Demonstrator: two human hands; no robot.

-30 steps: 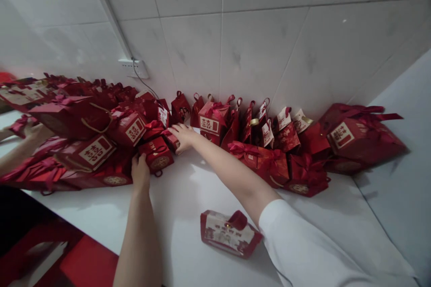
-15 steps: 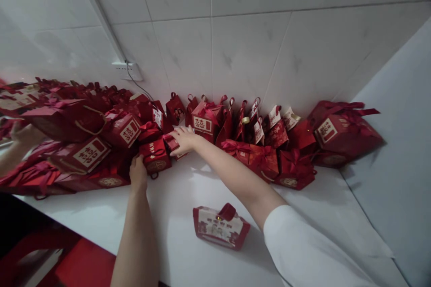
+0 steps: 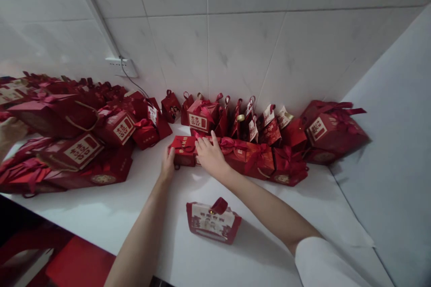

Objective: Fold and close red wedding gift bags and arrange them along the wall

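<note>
Nearest, at lower right, a white sleeve point(image 3: 328, 263); at lower left, a red surface point(image 3: 79, 262), cut off by the frame. Between both forearms, standing apart on the white table point(image 3: 205, 267), a card box point(image 3: 212, 224) with a red strap and a gold stud; across its cream face, a line of dark Chinese characters, too blurred to read.

Just beyond, a close row of red boxes point(image 3: 256, 159) tied with ribbon. At its left end, a small box point(image 3: 183, 147) with gold Chinese characters on top, too small to make out. Against that end, the left hand point(image 3: 167, 163), fingers partly hidden: impossible to tell whether gripping or only touching. Laid over the row just to the right, the right hand point(image 3: 211, 157), fingers spread, covering part of the boxes.

To the left, a pile point(image 3: 57, 114) of bigger red boxes with ribbons and cord handles; on cream labels point(image 3: 82, 151), the double-happiness character; low on the front, a round gold emblem point(image 3: 103, 180). At the far left edge, another person's hand point(image 3: 11, 132), beside the pile.

Farther right, a large box point(image 3: 336, 132) with a cream label. Behind, upright looped boxes point(image 3: 171, 106) near the tiled wall point(image 3: 242, 49), and a socket point(image 3: 121, 67) with a cord dropping behind the boxes.
</note>
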